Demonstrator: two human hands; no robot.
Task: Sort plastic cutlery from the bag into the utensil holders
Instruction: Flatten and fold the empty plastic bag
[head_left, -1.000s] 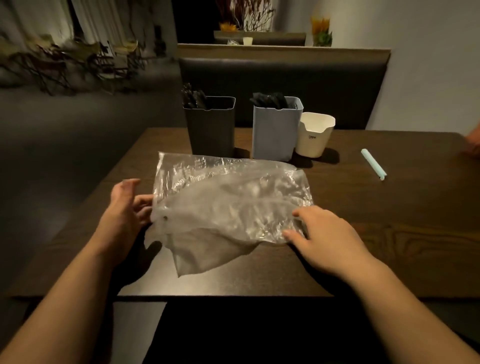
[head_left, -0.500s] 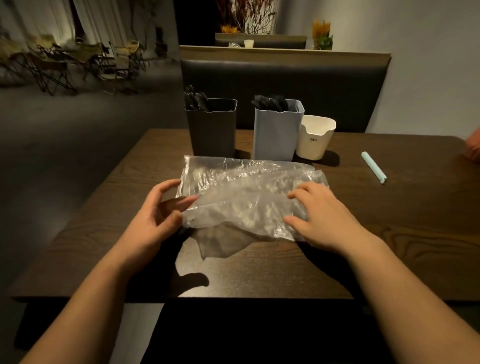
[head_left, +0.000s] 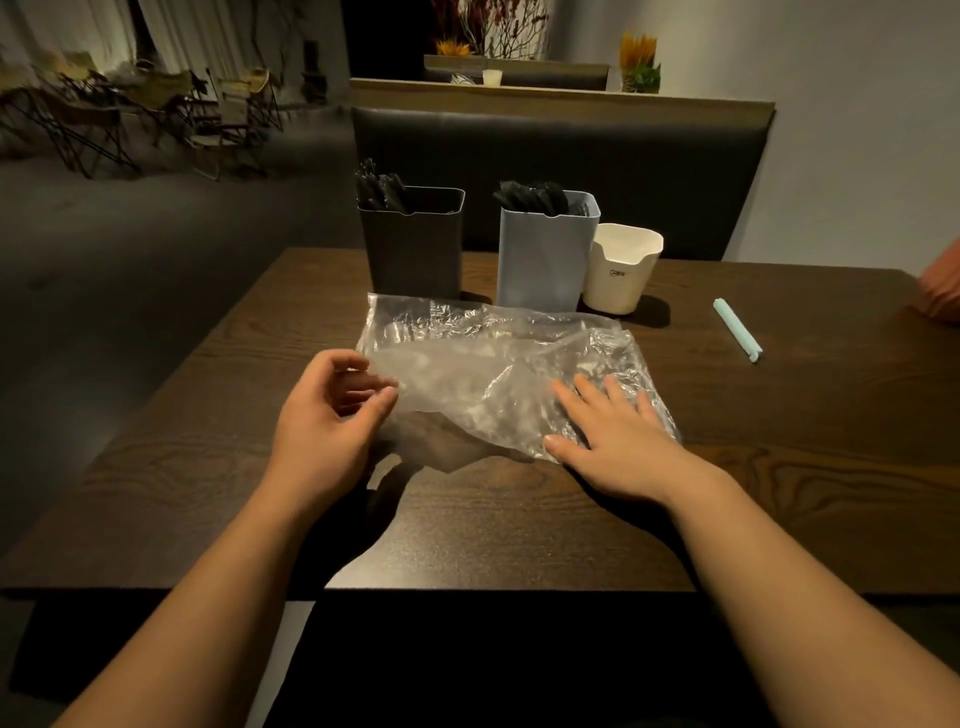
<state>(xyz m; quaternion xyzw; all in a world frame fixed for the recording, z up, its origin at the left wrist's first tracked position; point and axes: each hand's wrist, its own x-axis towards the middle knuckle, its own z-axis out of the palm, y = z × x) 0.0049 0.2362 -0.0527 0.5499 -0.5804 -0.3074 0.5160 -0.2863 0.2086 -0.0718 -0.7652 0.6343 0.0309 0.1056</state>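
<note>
From where I stand, the clear plastic bag (head_left: 493, 374) lies crumpled on the table (head_left: 519, 519), spanning the gap between the two grips. The right grip (head_left: 618, 441) is spread palm down with straight fingers, pressing the bag's near right corner to the wood. The left grip (head_left: 322, 415) sits at the bag's left edge, fingers curled and film at its fingertips. I cannot tell whether it actually pinches the plastic. I see no pieces inside the bag, though the creased film glares.

Beyond the left grip stands the dark holder (head_left: 410, 249), and beyond the right grip the blue-grey holder (head_left: 543, 260). Both show black cutlery (head_left: 379, 187) above the rim. A white holder (head_left: 621, 275) sits just beside the blue-grey one, with nothing showing over its lip.

I'd judge the film to be very light, limp and slick. It won't keep a shape and will skate on the wood unless pinned. The best hold looks like a pinch at an edge or the mouth, with one grip holding down while the other lifts.

There is open wood on the near side of both grips, right to the table's front edge. Out past the right grip the surface is broad, with only a pale blue stick (head_left: 737, 330) well apart. The table's side edge lies not far outside the left grip. The far side is tight, since the bag's far edge lies near the holders' feet and a forward shove could nudge them.
</note>
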